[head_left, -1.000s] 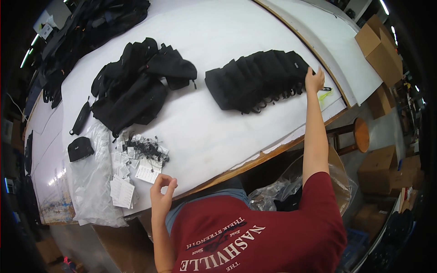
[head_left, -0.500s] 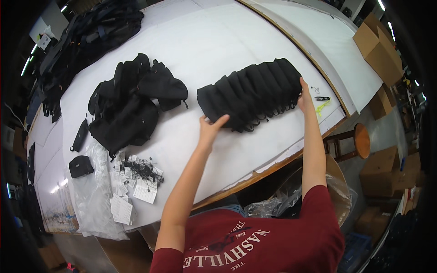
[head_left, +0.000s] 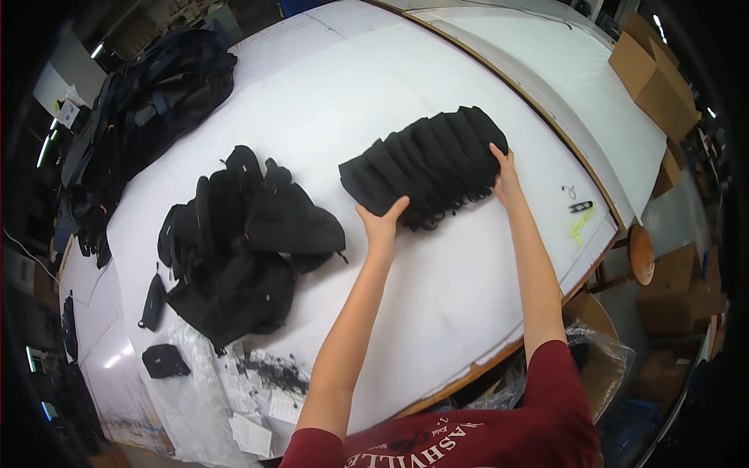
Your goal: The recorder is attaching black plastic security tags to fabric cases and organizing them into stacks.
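Supporting all items listed: one broad white surface [head_left: 449,312]. Beyond its left part, a large dark pile of fabric goods [head_left: 160,101]. Nearer, one loose heap of black pouches [head_left: 253,242], folded and overlapping.

One row of black pouches [head_left: 429,164], nested side by side on the surface right of the heap, dark loops along its near edge. Judged light, soft and pliant, not fragile; apt to fan apart if lifted by one end. Hold best taken at both ends at once, with even inward pressure.

One crumpled clear plastic sheet [head_left: 199,398], near left. Left hand [head_left: 381,228] placed at the row's near left corner, thumb and index finger spread; whether they are closed on it cannot be told. Right hand [head_left: 506,178] set at the right end, fingers curled around it.

One small black pouch [head_left: 165,360], lying on the plastic. White paper tags [head_left: 251,435], beside it. One dark small tool [head_left: 581,207], right, with yellow-green cord [head_left: 578,226].
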A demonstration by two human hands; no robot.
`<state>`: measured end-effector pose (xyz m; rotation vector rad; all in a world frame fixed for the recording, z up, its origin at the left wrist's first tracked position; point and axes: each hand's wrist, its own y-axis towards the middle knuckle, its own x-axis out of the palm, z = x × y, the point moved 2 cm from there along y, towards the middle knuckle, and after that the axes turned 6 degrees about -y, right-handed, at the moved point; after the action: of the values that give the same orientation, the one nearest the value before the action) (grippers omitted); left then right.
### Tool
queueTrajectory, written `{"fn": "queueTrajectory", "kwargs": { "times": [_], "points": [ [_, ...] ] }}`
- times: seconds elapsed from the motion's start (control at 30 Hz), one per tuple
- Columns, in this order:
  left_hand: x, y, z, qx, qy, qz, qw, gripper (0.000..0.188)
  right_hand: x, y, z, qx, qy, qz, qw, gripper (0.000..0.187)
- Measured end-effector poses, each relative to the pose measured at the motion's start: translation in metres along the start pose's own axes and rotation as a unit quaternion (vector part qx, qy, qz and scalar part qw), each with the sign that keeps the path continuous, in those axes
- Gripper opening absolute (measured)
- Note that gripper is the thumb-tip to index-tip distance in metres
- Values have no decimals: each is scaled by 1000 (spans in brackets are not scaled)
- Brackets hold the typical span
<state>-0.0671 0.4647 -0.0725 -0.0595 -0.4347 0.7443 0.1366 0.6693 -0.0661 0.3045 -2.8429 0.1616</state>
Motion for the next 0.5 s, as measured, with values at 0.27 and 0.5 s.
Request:
{"fn": "queueTrajectory", "kwargs": {
  "times": [0.27,0.5],
  "points": [
    [-17,137,23,21,0,67,998,98,95,127,19,14,-37,-47,998,87],
    [-46,198,59,-39,88,59,994,110,124,171,44,1,-132,-9,991,82]
  ]
}}
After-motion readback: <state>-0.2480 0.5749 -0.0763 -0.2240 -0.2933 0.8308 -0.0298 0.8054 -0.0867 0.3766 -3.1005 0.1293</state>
